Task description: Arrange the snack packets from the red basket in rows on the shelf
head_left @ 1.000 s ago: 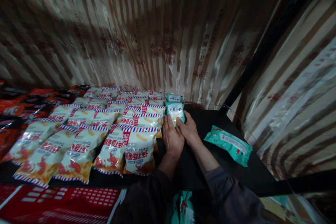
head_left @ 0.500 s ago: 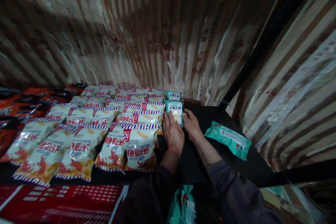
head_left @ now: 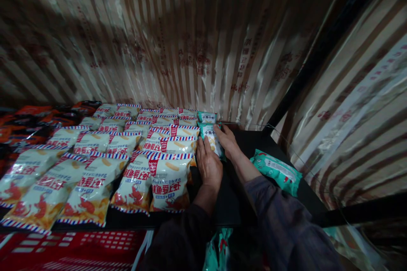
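Note:
A teal and white snack bag [head_left: 209, 130] stands upright on the black shelf between my two hands. My left hand [head_left: 209, 165] lies along its lower left side, fingers stretched out and touching its front. From the right, my right hand [head_left: 227, 142] rests with extended fingers over the bag's right edge, covering part of its print. Directly behind stands a matching teal bag [head_left: 207, 117]. Just left of my left hand are white snack bags with red print, the nearest one [head_left: 170, 182] at the shelf's front. Another teal bag [head_left: 276, 171] lies on its side beyond my right forearm.
Rows of white bags [head_left: 85, 186] fill the shelf's left part, with orange and black bags [head_left: 32, 125] farther left. A red plastic basket [head_left: 76, 250] and more teal bags [head_left: 218, 250] are below. A dark post [head_left: 286, 101] and thin wire border the black shelf [head_left: 251, 144].
My right hand has moved slightly left and up, its fingers now over the upright teal bag's right edge. My left hand stays beside it. The view has shifted slightly.

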`<action>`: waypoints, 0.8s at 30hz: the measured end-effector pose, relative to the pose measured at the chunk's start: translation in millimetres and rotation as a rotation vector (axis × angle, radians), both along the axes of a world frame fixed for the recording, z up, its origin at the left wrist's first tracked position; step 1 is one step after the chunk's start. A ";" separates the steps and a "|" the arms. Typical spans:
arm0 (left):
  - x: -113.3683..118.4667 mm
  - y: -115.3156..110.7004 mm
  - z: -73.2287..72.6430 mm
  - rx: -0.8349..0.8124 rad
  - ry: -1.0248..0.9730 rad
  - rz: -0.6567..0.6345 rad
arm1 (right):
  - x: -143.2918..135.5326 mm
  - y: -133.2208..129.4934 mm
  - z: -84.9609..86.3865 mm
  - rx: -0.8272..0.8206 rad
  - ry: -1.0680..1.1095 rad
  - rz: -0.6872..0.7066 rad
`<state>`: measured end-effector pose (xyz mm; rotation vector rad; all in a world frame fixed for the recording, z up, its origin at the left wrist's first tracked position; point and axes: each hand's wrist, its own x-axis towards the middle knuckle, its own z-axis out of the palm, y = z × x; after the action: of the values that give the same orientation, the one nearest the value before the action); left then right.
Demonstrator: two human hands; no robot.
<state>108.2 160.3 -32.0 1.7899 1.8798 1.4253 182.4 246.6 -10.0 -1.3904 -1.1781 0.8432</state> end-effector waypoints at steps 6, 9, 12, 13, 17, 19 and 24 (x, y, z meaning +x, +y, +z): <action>1.1 0.3 -2.0 0.026 0.005 0.001 | -2.4 3.0 14.5 -0.088 -0.067 -0.082; 1.5 0.6 -2.5 0.042 0.016 -0.002 | -3.2 0.3 15.0 -0.096 -0.136 -0.096; 1.5 1.0 -3.0 0.029 0.036 -0.006 | -2.6 -2.9 14.3 -0.103 -0.209 -0.078; 1.5 1.0 -3.1 0.022 0.041 -0.009 | -2.4 -4.2 15.2 -0.103 -0.241 -0.089; 1.1 0.3 -3.2 0.014 0.050 -0.026 | -3.8 -9.7 25.6 -0.060 -0.391 -0.150; 1.0 -0.4 -2.9 0.018 0.040 -0.027 | -6.1 -11.2 31.3 -0.041 -0.438 -0.125; 0.9 -1.1 -1.1 0.017 0.022 -0.008 | -12.4 -13.1 34.3 -0.050 -0.474 -0.067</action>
<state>109.0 159.2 -33.1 1.8259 1.8742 1.4288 170.0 233.5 24.3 -1.7183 -1.4617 0.5088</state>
